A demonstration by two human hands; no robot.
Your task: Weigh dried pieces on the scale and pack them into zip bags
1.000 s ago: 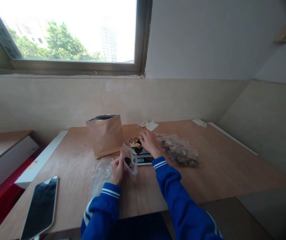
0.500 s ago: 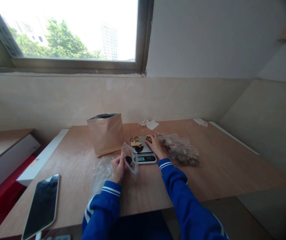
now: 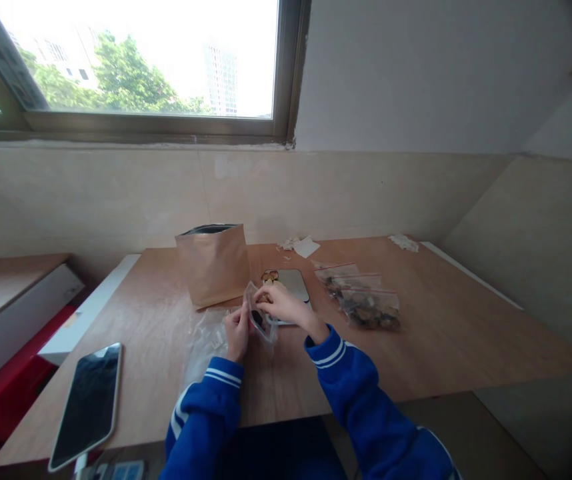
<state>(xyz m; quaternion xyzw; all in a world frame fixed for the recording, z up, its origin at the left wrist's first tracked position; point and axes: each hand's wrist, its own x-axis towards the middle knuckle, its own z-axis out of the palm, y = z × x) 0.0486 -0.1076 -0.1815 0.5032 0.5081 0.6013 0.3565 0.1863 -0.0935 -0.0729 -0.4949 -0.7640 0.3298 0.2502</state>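
My left hand (image 3: 237,332) is closed on the edge of a small clear plastic bag (image 3: 269,337), which is tilted with its mouth up. A dark piece (image 3: 257,319) lies inside the bag. My right hand (image 3: 287,307) is at the bag's mouth, fingers pinched on a dried brown slice (image 3: 267,298) that is mostly hidden. Under and behind that hand sits a white kitchen scale (image 3: 296,283). Ring-shaped dried slices (image 3: 269,275) rest on its far left corner; my right hand covers the display and part of the plate.
A brown paper pouch (image 3: 216,267) stands open behind my left hand. Clear zip bags (image 3: 372,311) of dark dried pieces lie right of the scale. Empty plastic bags (image 3: 206,340) lie at left, a phone (image 3: 89,400) near the front left. Paper scraps (image 3: 307,247) are by the wall.
My right hand has moved left and nearer from the scale's right side to the bag's mouth, carrying the brown slice off the plate. My left hand still holds the bag in place.
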